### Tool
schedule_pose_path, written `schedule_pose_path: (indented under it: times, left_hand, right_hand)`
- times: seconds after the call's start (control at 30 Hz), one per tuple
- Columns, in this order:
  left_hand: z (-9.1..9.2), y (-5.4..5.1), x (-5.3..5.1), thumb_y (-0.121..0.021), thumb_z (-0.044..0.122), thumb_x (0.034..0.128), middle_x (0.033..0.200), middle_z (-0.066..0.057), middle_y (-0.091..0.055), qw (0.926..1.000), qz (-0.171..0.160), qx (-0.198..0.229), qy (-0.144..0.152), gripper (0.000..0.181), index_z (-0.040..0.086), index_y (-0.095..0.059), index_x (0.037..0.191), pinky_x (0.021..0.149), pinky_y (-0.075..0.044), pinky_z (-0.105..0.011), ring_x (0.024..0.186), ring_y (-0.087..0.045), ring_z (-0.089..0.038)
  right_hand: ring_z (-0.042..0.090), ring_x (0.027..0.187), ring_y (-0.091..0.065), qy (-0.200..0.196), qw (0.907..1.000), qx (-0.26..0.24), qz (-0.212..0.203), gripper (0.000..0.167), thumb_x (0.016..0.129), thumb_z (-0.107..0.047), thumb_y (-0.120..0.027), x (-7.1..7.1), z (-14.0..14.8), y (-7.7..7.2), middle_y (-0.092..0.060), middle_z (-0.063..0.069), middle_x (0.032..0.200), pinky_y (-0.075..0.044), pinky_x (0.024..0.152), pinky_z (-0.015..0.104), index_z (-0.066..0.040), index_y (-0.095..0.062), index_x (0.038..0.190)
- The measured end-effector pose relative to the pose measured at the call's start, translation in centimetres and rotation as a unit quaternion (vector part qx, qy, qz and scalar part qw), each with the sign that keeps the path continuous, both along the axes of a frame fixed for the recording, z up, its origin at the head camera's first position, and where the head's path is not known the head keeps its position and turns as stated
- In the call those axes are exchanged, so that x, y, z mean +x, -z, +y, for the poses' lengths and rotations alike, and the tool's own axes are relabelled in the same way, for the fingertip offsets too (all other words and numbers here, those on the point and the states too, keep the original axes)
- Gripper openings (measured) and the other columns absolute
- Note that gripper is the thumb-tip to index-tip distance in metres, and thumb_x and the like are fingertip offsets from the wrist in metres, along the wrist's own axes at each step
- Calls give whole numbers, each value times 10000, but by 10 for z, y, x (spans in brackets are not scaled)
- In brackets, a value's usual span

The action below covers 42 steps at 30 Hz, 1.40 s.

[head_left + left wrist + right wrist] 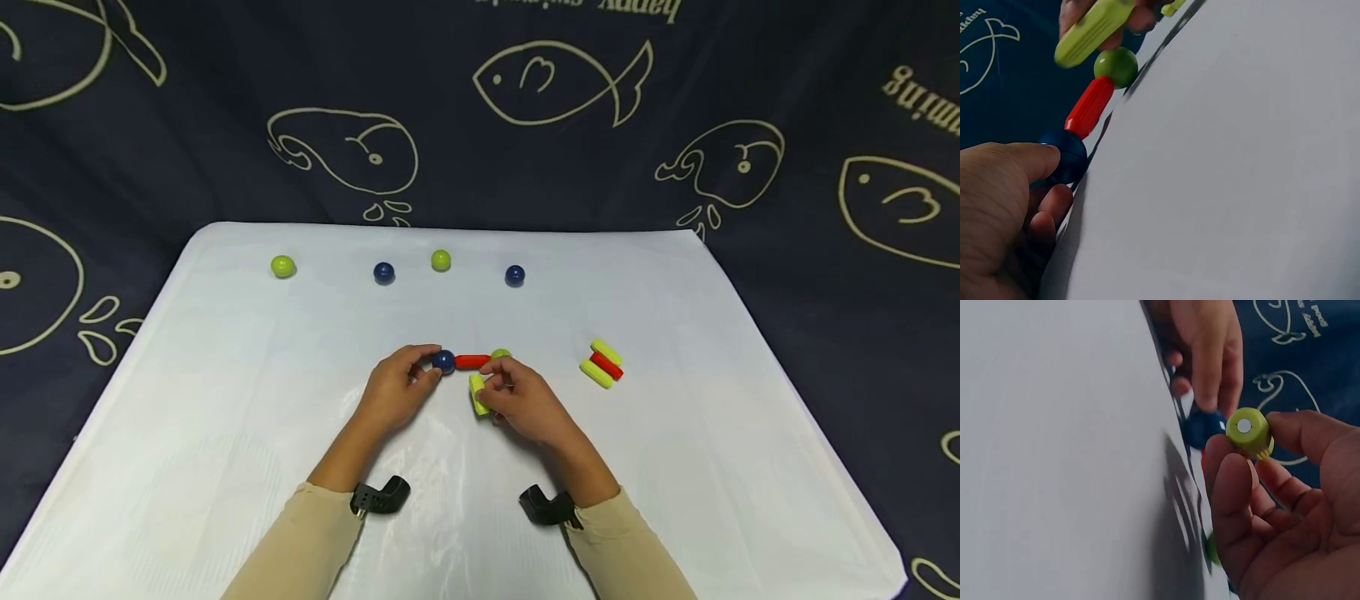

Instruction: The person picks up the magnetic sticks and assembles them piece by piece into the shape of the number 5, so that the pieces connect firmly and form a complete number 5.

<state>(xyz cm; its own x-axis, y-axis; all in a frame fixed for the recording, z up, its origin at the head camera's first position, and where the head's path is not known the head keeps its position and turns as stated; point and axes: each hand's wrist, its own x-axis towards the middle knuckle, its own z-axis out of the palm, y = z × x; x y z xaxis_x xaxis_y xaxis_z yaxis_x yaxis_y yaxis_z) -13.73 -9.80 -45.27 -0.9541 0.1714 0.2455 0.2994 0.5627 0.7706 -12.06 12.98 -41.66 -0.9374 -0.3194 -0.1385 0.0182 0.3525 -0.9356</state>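
Note:
My left hand pinches a dark blue ball between thumb and fingers. A red rod runs from that ball to a green ball, the three lying in one line on the table. Just in front of the rod, my right hand holds a yellow-green rod between thumb and fingers. In the right wrist view a pale round disc shows on this rod's end, and the rod looks apart from the blue ball. The right fingers partly cover the green ball in the head view.
Along the table's back lie two green balls and two blue balls. Right of my right hand, a red rod lies between two yellow-green rods. A dark fish-patterned cloth hangs behind the white table.

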Motion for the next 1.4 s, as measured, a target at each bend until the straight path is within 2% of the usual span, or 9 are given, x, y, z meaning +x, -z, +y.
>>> schedule_pose_path:
  times: [0.1, 0.13, 0.33, 0.37, 0.5, 0.8, 1.03, 1.23, 1.4]
  left_hand:
    - [-1, 2, 2, -695, 130, 933, 945, -47, -641, 10000, 68, -30, 11, 312, 92, -674, 1242, 681, -467, -349, 780, -590, -167]
    - [-1, 2, 2, -693, 131, 935, 951, -51, -643, 9999, 99, -23, 12, 313, 91, -672, 1244, 683, -468, -350, 784, -595, -167]
    - [0, 5, 1, -689, 133, 940, 967, -51, -647, 9999, 120, 6, 32, 315, 97, -669, 1253, 684, -470, -352, 788, -606, -164]
    - [0, 5, 1, -688, 136, 941, 968, -48, -647, 9999, 116, -18, 35, 316, 100, -668, 1255, 684, -470, -350, 788, -604, -161]
    - [-1, 5, 1, -684, 130, 944, 969, -49, -652, 9999, 105, -59, 57, 311, 96, -671, 1253, 682, -470, -349, 783, -594, -162]
    - [0, 0, -2, -658, 116, 960, 1043, -70, -667, 9998, 123, -131, 127, 312, 91, -664, 1271, 728, -484, -376, 824, -598, -189]
    - [-3, 2, 0, -660, 106, 957, 1059, -73, -668, 9998, 34, -183, 24, 318, 101, -664, 1275, 741, -490, -379, 847, -610, -198]
    - [-3, 3, 1, -660, 96, 955, 1059, -85, -667, 9999, 43, -139, 51, 313, 84, -666, 1268, 724, -489, -372, 830, -603, -196]
    - [-2, 3, 2, -658, 103, 957, 1075, -84, -667, 9999, 41, -89, 77, 312, 87, -665, 1268, 730, -492, -369, 835, -603, -196]
  right_hand:
    - [219, 648, -604, -10, 9998, -135, -115, 272, 925, -101, -687, 0, -13, 1, -630, 64, 854, -531, 623, 359, -30, -588, 1168]
    - [250, 641, -606, -1, 9998, -168, -138, 266, 927, -86, -679, 1, -18, -3, -638, 73, 848, -532, 627, 374, -11, -584, 1164]
    - [229, 614, -597, 90, 9996, -202, -170, 264, 921, -64, -676, -1, -35, 5, -653, 70, 814, -521, 612, 358, 24, -583, 1152]
    - [196, 606, -593, 106, 9997, -181, -121, 265, 919, -82, -685, -3, -36, 10, -653, 58, 806, -513, 604, 337, 11, -589, 1148]
    - [177, 604, -602, 142, 9998, -113, 33, 258, 914, -119, -699, -2, -40, 14, -654, 46, 798, -509, 607, 313, -7, -602, 1125]
    - [158, 627, -611, 378, 9988, -236, 210, 244, 917, -101, -692, -3, -44, 16, -654, 57, 827, -518, 624, 292, -5, -601, 1121]
    - [163, 630, -619, 269, 9990, -301, 204, 259, 910, -89, -696, -2, -48, 17, -660, 56, 804, -501, 619, 282, 10, -598, 1128]
    - [148, 641, -626, 186, 9995, -130, 208, 235, 921, -101, -679, -2, -47, 20, -672, 42, 793, -500, 627, 280, 0, -606, 1121]
    - [151, 663, -643, 226, 9995, -179, 161, 216, 924, -103, -670, -1, -45, 20, -675, 48, 814, -519, 634, 279, -4, -613, 1108]
